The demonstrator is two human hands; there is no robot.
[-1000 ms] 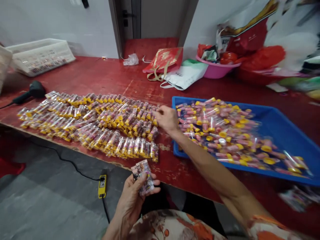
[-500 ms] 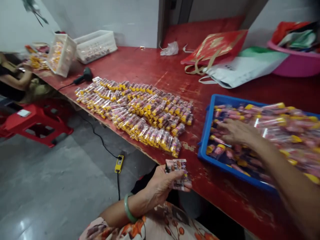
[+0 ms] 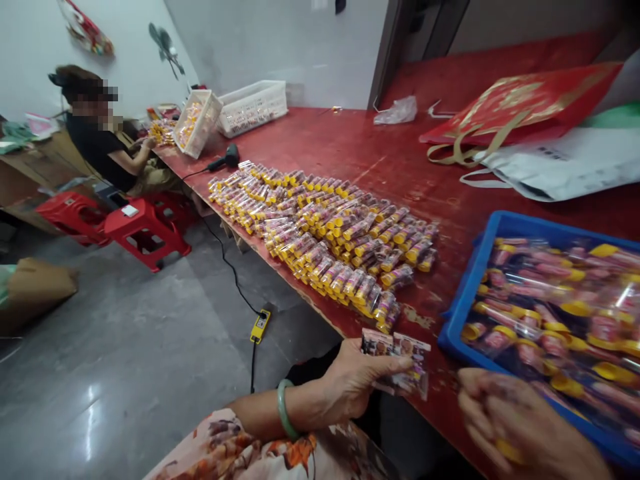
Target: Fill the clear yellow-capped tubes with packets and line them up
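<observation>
My left hand (image 3: 360, 380), with a green bangle on its wrist, grips a small bundle of printed card-backed packets (image 3: 400, 363) just over the red table's near edge (image 3: 320, 313). My right hand (image 3: 520, 427) is blurred at the bottom right, over the near rim of a blue plastic tray (image 3: 453, 327). A bit of yellow shows among its fingers. The tray holds a loose heap of clear tubes with yellow caps (image 3: 550, 313). Left of the tray, similar tubes lie packed in close rows (image 3: 340, 240) on the tabletop.
A seated co-worker (image 3: 100, 127) handles items at the table's far end beside a crate of tubes (image 3: 195, 123) and a white basket (image 3: 253, 107). A black heat gun (image 3: 225, 158) lies behind the rows. Bags (image 3: 520, 113) lie at the right. Red stools (image 3: 145, 233) and a yellow switch box (image 3: 260, 327) are below.
The view has swung left, bringing the co-worker into sight. My right hand has gone from the rows to the tray and now its near rim. My left hand keeps the packets.
</observation>
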